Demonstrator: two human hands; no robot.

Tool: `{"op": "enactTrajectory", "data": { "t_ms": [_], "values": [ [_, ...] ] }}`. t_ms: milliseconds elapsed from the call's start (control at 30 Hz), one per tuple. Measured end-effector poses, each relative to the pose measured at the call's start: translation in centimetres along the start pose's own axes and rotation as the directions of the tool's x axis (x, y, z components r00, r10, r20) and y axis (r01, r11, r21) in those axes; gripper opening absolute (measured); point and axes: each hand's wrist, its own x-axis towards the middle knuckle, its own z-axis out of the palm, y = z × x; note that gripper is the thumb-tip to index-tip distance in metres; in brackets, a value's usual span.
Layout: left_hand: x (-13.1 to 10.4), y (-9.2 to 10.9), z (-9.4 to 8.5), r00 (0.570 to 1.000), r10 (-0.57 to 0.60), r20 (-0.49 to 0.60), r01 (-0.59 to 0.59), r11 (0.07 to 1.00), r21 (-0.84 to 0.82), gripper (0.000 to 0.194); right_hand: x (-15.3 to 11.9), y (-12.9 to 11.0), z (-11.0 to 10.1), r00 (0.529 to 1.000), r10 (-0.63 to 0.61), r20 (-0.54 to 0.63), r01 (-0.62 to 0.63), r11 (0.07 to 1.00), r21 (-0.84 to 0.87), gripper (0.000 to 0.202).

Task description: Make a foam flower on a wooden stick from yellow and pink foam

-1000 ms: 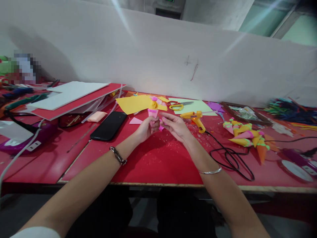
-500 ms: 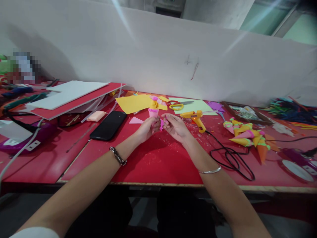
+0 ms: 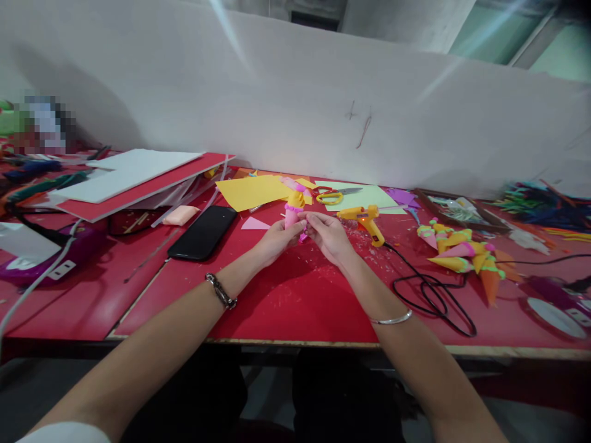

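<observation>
My left hand (image 3: 276, 241) is closed round a small craft ice-cream cone (image 3: 292, 215), held upright over the red table. The cone has a pink body, a bright pink band at its rim and a yellow top. My right hand (image 3: 329, 237) meets it from the right, thumb and fingers pinched together close to the cone's side; what they grip is too small to make out. A bit of magenta material (image 3: 303, 237) shows just below the fingertips. Right of my hands lies a yellow hot glue gun (image 3: 362, 220), its black cord trailing to the right.
Behind my hands are yellow sheets (image 3: 252, 192), scissors (image 3: 330, 197) and a pale green sheet (image 3: 369, 198). A phone (image 3: 203, 234) and a pink triangle (image 3: 255, 224) lie left. Several finished cones (image 3: 462, 246) are piled right, near a brown tray (image 3: 457, 209).
The cone has turned and shifted slightly right in my left hand. My right fingers have come in from just apart to the cone's side.
</observation>
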Motion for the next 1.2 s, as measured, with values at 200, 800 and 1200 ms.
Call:
{"op": "enactTrajectory", "data": {
  "t_ms": [200, 800, 1200],
  "values": [
    [0.2, -0.2, -0.3, 0.995, -0.030, -0.099, 0.035, 0.998, 0.050, 0.021, -0.2, -0.3, 0.2, 0.980, -0.198, 0.023, 0.195, 0.924, -0.330, 0.021],
    [0.2, 0.4, -0.3, 0.986, -0.024, -0.165, 0.008, 0.995, -0.100, 0.021, 0.0, 0.2, 0.1, 0.982, -0.147, -0.115, 0.125, 0.976, -0.181, 0.020],
    [0.0, 1.0, 0.1, 0.998, -0.048, -0.040, 0.043, 0.992, -0.118, 0.030, 0.0, -0.6, 0.2, 0.987, -0.012, -0.161, 0.031, 0.993, 0.115, 0.022]
  ]
}}
